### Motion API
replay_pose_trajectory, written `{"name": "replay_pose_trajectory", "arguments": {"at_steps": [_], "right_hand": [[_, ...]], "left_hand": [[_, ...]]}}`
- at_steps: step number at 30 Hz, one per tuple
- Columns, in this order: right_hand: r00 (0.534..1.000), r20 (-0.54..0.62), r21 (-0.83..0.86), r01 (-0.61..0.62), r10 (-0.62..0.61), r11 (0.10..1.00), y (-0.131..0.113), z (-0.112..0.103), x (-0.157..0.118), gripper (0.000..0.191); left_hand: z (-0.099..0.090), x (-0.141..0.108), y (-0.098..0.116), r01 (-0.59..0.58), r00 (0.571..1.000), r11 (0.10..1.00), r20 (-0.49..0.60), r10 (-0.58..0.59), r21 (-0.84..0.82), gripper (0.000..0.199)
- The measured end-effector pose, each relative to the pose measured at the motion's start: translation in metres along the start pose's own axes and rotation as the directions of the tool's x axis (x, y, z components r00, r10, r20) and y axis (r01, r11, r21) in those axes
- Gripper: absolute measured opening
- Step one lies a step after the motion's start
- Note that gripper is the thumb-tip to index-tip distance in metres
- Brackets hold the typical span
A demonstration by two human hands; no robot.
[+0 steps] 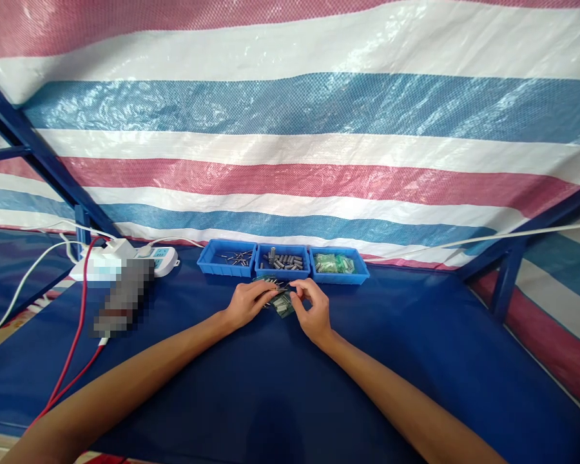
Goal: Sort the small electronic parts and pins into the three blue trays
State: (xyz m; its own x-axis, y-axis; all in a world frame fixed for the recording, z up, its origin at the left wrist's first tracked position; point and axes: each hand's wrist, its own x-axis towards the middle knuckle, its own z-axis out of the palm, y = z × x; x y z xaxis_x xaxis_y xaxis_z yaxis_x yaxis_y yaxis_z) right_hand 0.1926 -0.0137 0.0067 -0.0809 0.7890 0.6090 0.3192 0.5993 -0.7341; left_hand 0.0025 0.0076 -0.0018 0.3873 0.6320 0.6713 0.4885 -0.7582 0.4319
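My left hand (251, 303) is closed, thumb against fingers, at the left side of a small pile in front of the bins. My right hand (314, 314) faces it with thumb and index finger curled together in a pinch. Whatever sits in either hand's fingertips is too small to make out, though thin dark pieces show between them. Beneath the fingertips lies a small greenish packet (284, 305) with pale, metal-looking bits. Part of the pile is hidden by my left hand.
Three blue bins stand along the back: one with thin metal pins (236, 259), one with short metal cylinders (285, 261), one with greenish packets (336, 263). At left are a white power strip (167, 261), a pixelated object (125, 296) and a red cable (80, 328). Striped sheeting (290, 145) hangs behind.
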Motion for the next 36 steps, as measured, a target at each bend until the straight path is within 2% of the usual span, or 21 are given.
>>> {"name": "replay_pose_trajectory", "arguments": {"at_steps": [17,36], "right_hand": [[0.998,-0.027,0.03,-0.047,0.048,0.998,0.0019,0.002,-0.0022,0.012],[0.986,-0.035,0.155,-0.156,0.163,0.975,0.0078,0.0046,-0.0034,0.012]], "left_hand": [[0.0009,-0.0002,-0.0007,0.005,1.0,1.0,0.004,-0.005,-0.02,0.015],[0.0011,0.0001,-0.0011,-0.002,1.0,1.0,-0.006,0.001,-0.019,0.014]]}}
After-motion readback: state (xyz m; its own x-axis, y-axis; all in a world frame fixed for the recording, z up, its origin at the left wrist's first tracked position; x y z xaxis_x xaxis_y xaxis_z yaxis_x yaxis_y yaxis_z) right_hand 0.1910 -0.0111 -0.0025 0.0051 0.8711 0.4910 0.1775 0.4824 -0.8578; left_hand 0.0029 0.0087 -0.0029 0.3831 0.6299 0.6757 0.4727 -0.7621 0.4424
